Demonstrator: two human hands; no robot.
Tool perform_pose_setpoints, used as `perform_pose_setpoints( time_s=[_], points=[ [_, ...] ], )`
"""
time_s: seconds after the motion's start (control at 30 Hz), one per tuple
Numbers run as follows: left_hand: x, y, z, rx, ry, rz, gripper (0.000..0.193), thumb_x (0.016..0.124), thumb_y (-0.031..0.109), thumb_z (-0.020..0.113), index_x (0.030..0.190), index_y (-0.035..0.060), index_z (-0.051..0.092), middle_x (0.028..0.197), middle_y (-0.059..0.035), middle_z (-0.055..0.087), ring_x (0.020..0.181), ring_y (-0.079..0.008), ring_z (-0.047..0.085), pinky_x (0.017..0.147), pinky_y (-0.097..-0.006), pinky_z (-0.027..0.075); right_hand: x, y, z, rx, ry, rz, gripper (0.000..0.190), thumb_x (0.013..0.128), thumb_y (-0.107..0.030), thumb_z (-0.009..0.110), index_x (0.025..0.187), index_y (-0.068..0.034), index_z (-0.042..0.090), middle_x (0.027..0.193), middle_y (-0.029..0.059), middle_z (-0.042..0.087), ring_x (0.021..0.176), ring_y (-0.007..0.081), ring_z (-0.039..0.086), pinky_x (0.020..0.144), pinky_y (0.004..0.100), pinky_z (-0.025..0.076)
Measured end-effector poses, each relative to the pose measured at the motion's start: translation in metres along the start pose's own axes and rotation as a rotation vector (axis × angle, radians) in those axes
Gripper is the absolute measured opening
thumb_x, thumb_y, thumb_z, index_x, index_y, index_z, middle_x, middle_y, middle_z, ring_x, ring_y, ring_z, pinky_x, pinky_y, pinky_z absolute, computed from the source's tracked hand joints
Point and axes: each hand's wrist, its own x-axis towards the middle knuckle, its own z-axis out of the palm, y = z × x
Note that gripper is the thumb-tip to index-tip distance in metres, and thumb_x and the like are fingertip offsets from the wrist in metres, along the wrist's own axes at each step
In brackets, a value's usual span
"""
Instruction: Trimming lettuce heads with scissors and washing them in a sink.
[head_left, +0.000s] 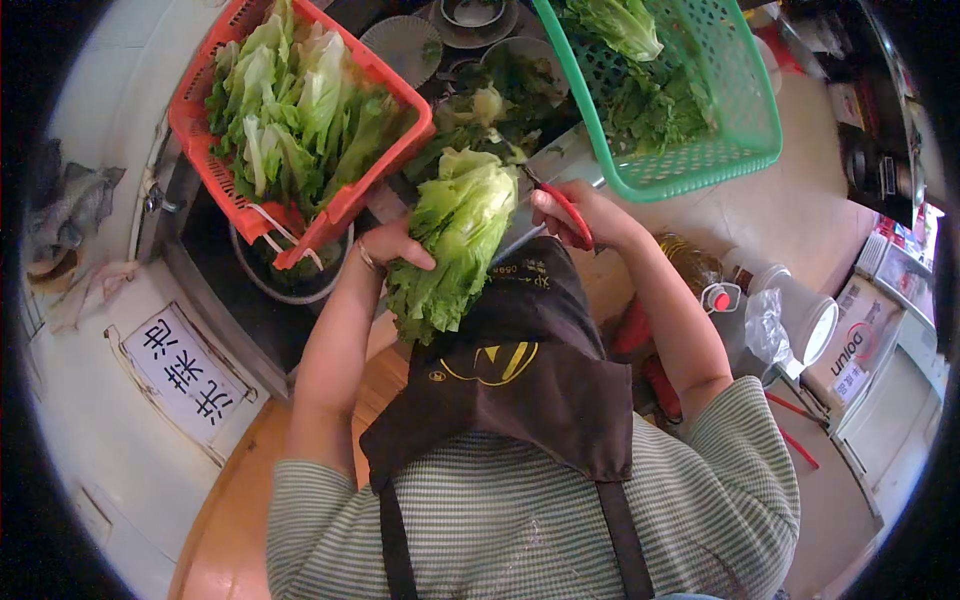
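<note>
My left hand (396, 246) grips a head of leafy green lettuce (466, 225) over my lap, its pale base end pointing up and to the right. In my right hand (574, 214) is a pair of scissors with red handles (564, 207); the blades point up and left beside the lettuce. A red plastic basket (409, 94) at the upper left holds many lettuce leaves (281, 112). At the upper right, a green plastic basket (694, 176) contains a lettuce head (619, 26) and loose greens (656, 109). Cut leaves and trimmings (491, 112) lie between the baskets.
Stacked plates (401, 49) and bowls stand beyond the trimmings. A round pan (341, 262) sits partly under the red basket. On the right are an oil jug (686, 262), a white plastic bucket (806, 319) and a cardboard box (859, 330). A sign with writing (187, 371) is at left.
</note>
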Motion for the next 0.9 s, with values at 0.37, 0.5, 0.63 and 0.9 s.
perform_pose_setpoints(
  time_s=[0.37, 0.5, 0.63, 0.9],
  points=[
    [0.005, 0.028, 0.036, 0.191, 0.243, 0.068, 0.079, 0.054, 0.01, 0.076, 0.124, 0.0024, 0.039, 0.113, -0.0066, 0.053, 0.105, -0.017, 0.049, 0.092, -0.0313, 0.038, 0.001, 0.03, 0.02, 0.301, 0.068, -0.225, 0.069, 0.079, -0.065, 0.04, 0.103, -0.001, 0.052, 0.082, 0.0055, 0.059, 0.068, 0.0104, 0.054, 0.058, 0.0225, 0.042],
    [0.006, 0.046, 0.04, 0.692, 0.126, 0.124, 0.082, 0.054, 0.013, 0.076, 0.125, 0.0061, 0.036, 0.111, -0.0107, 0.055, 0.104, -0.0217, 0.051, 0.092, -0.0321, 0.038, -0.007, 0.02, 0.023, 0.592, -0.114, -0.129, 0.077, 0.077, -0.069, 0.034, 0.113, -0.002, 0.047, 0.098, 0.0075, 0.059, 0.081, 0.015, 0.057, 0.067, 0.0268, 0.046],
    [0.014, 0.062, 0.053, 1.1, 0.118, 0.245, 0.077, 0.053, 0.014, 0.072, 0.123, 0.0163, 0.041, 0.106, -0.0091, 0.057, 0.101, -0.0292, 0.051, 0.088, -0.0341, 0.041, -0.006, 0.009, 0.031, 0.808, -0.21, -0.045, 0.083, 0.078, -0.07, 0.024, 0.125, -0.004, 0.039, 0.111, 0.0094, 0.055, 0.097, 0.0198, 0.056, 0.079, 0.0323, 0.046],
    [0.042, 0.059, 0.058, 1.765, 0.265, 0.53, 0.043, 0.071, 0.009, 0.054, 0.112, 0.0188, 0.05, 0.1, -0.002, 0.053, 0.1, -0.0209, 0.049, 0.092, -0.0392, 0.034, -0.011, -0.002, 0.033, 0.738, -0.309, -0.192, 0.065, 0.08, -0.05, 0.054, 0.12, 0.0, 0.043, 0.112, 0.0112, 0.054, 0.101, 0.0201, 0.055, 0.089, 0.0341, 0.043]
  ],
)
